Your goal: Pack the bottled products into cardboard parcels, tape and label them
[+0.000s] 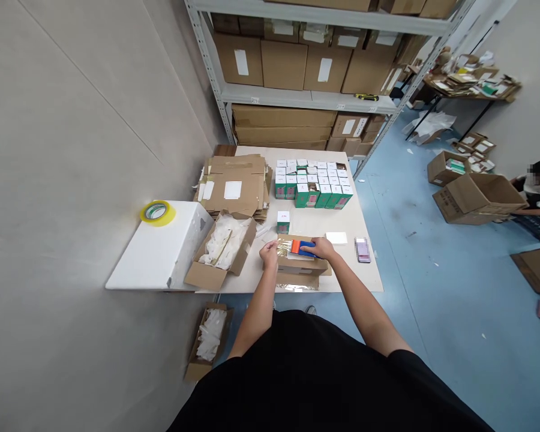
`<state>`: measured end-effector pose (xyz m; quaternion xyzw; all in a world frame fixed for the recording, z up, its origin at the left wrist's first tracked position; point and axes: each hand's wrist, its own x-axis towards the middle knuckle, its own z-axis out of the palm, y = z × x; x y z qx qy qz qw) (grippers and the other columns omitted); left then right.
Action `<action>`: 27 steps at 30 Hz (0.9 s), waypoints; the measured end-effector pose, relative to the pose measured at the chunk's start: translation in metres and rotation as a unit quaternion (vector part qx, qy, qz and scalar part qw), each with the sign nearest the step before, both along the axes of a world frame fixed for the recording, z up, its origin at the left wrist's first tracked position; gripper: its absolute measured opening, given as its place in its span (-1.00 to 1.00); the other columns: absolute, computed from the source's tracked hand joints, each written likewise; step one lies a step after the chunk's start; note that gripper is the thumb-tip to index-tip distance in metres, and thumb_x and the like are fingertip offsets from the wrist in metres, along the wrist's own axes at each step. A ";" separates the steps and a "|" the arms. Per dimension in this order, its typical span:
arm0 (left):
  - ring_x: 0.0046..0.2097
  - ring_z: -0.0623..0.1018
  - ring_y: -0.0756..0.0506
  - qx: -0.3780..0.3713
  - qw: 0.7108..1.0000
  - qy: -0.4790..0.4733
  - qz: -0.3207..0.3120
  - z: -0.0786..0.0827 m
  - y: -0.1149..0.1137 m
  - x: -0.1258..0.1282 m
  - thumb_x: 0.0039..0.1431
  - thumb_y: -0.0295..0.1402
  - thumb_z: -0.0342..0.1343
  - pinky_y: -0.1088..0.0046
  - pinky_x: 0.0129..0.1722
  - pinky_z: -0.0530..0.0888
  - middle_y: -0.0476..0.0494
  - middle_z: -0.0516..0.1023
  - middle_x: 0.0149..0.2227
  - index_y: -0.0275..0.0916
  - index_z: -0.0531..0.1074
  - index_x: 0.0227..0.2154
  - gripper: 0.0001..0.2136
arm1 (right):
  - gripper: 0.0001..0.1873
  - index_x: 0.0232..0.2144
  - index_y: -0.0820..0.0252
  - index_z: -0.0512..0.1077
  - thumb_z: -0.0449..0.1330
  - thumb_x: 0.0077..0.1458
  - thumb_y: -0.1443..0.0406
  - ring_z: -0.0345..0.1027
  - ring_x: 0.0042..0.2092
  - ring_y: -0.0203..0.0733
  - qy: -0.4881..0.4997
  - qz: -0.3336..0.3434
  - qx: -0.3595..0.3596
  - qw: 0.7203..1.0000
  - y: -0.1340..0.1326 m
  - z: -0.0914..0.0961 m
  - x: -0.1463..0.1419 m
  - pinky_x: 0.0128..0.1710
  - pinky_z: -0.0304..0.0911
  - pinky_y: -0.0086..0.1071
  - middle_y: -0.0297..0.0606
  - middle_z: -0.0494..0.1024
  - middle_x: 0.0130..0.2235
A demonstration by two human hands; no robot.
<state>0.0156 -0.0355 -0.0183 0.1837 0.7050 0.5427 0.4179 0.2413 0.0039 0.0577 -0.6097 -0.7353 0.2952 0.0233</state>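
My right hand (pixel 323 248) is wrapped round the blue handle of a tape dispenser (pixel 296 246) with an orange end. The dispenser sits over the top of a brown cardboard box (pixel 299 264) near the table's front edge. At the box's left end, my left hand (pixel 269 254) is closed in a pinch; what its fingers hold is too small to make out. Shiny clear tape (pixel 284 245) shows on the box between my hands. Just beyond the box stands a single green and white carton (pixel 283 222).
Several green and white cartons (pixel 325 195) stand in rows at the back. Flattened cardboard (pixel 247 174) and an open box of white packing (pixel 240 264) lie left. Yellow tape (pixel 158 213) rests on a white block (pixel 150 255). A phone (pixel 362 250) lies right; shelving (pixel 297 96) stands behind.
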 end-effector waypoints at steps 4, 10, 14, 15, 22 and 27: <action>0.00 0.67 -0.19 -0.011 0.999 -0.010 0.046 -0.003 0.003 -0.021 0.13 -0.42 0.18 0.24 0.02 0.61 -0.28 0.72 -0.09 -0.32 0.66 -0.11 -0.71 | -0.38 -0.52 0.08 0.39 0.32 0.01 -0.31 0.43 -0.34 -0.07 -0.011 -0.011 -0.013 1.000 -0.002 -0.003 0.005 -0.41 0.03 -0.34 -0.20 0.56 -0.44; -0.17 0.67 -0.12 -0.008 0.995 -0.074 0.061 -0.016 -0.002 -0.049 0.05 -0.43 0.31 0.37 -0.13 0.60 -0.28 0.72 -0.21 -0.35 0.67 -0.23 -0.80 | -0.37 -0.53 0.09 0.37 0.30 0.03 -0.30 0.42 -0.34 -0.12 -0.013 -0.012 -0.013 1.000 -0.003 -0.009 0.011 -0.41 0.04 -0.37 -0.24 0.55 -0.44; -0.31 0.62 -0.07 -0.022 0.988 -0.121 0.096 -0.030 -0.008 -0.043 -0.05 -0.45 0.42 0.46 -0.28 0.53 -0.22 0.67 -0.39 -0.36 0.65 -0.30 -0.79 | -0.36 -0.54 0.10 0.33 0.27 0.06 -0.30 0.41 -0.33 -0.15 -0.026 -0.011 -0.011 1.000 -0.005 -0.011 0.009 -0.42 0.02 -0.40 -0.26 0.55 -0.42; -0.33 0.61 -0.06 -0.025 0.987 -0.128 0.099 -0.033 -0.009 -0.042 -0.06 -0.45 0.43 0.46 -0.30 0.52 -0.21 0.65 -0.40 -0.36 0.64 -0.32 -0.80 | -0.37 -0.53 0.10 0.33 0.26 0.07 -0.30 0.41 -0.32 -0.15 -0.026 -0.011 -0.011 1.000 -0.006 -0.011 0.008 -0.42 0.02 -0.40 -0.26 0.55 -0.42; -0.31 0.60 -0.08 -0.043 0.987 -0.129 0.084 -0.045 -0.006 -0.040 -0.01 -0.45 0.41 0.38 -0.23 0.52 -0.21 0.64 -0.41 -0.33 0.61 -0.39 -0.88 | -0.38 -0.51 0.10 0.36 0.26 0.09 -0.29 0.41 -0.33 -0.17 -0.029 -0.020 -0.021 0.999 -0.005 -0.011 0.007 -0.42 0.03 -0.40 -0.27 0.56 -0.40; -0.30 0.59 -0.11 -0.068 0.989 -0.117 0.060 -0.054 -0.005 -0.039 0.05 -0.39 0.39 0.35 -0.25 0.50 -0.18 0.58 -0.47 -0.33 0.59 -0.37 -0.87 | -0.38 -0.48 0.12 0.40 0.27 0.10 -0.29 0.42 -0.32 -0.17 -0.042 -0.024 -0.031 0.998 -0.003 -0.007 0.003 -0.43 0.02 -0.39 -0.26 0.58 -0.37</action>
